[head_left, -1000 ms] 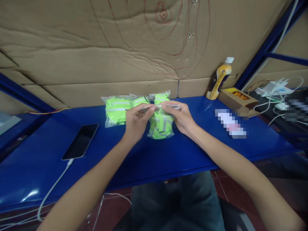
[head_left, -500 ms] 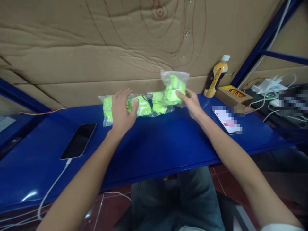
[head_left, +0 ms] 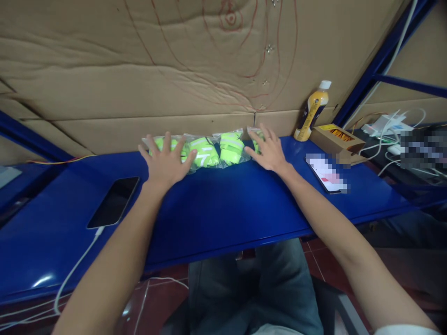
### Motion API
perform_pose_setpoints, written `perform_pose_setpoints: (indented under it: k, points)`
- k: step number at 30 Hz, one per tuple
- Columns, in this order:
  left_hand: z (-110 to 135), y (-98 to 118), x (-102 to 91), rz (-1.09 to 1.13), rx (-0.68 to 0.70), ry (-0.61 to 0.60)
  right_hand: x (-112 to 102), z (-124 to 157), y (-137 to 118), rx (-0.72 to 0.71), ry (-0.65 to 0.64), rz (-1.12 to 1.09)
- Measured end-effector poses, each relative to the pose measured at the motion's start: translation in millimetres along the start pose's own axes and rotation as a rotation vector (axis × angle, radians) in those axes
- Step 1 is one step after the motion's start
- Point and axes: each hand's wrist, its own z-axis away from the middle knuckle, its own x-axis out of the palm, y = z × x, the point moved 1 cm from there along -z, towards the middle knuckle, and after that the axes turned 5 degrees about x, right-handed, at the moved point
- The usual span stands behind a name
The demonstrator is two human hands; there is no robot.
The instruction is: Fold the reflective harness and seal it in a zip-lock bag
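Note:
Several clear bags holding neon-yellow reflective vests lie in a row along the back of the blue table (head_left: 223, 204), against the cardboard wall. My left hand (head_left: 166, 160) lies flat with fingers spread on the leftmost bag (head_left: 155, 143). Two more bags sit in the middle, one (head_left: 204, 152) beside the other (head_left: 231, 146). My right hand (head_left: 268, 151) is open, fingers spread over the rightmost bag (head_left: 256, 138), which it mostly hides.
A dark phone (head_left: 113, 201) on a white cable lies at the left. A second phone (head_left: 326, 173) lies at the right, near an open brown box (head_left: 337, 138) and a yellow bottle (head_left: 312, 111). Chargers and cables crowd the far right.
Both hands held one bag at the table's middle a second ago. My right hand then lifted it to the row's right end and set it down; my left hand moved onto the leftmost bag.

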Motion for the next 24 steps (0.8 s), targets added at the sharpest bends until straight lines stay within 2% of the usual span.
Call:
perform_pose_setpoints:
  k: [4, 8, 11, 14, 19, 24]
  points:
    - [-2.4, -20.5, 7.8, -0.063, -0.059, -0.142, 10.5, -3.2, -3.9, -0.074, -0.147, 0.088]
    - [-2.8, -23.7, 11.4, -0.138, -0.026, -0.174, 9.2, -9.4, -3.0, -0.086, -0.243, 0.098]
    - [-1.4, -20.4, 10.9, -0.2, 0.001, -0.18, 9.0, -9.8, -5.8, -0.084, -0.215, 0.101]
    - [-0.5, -15.4, 10.4, -0.334, 0.024, -0.245, 13.4, -9.2, -9.4, -0.071, -0.171, 0.115]
    - [-2.5, -4.6, 12.5, -0.44, 0.059, -0.309, 17.3, -14.0, -12.8, -0.081, -0.202, 0.113]
    - [0.3, 6.1, 18.8, -0.447, 0.113, -0.238, 20.1, -12.7, -15.3, -0.062, -0.185, 0.099]
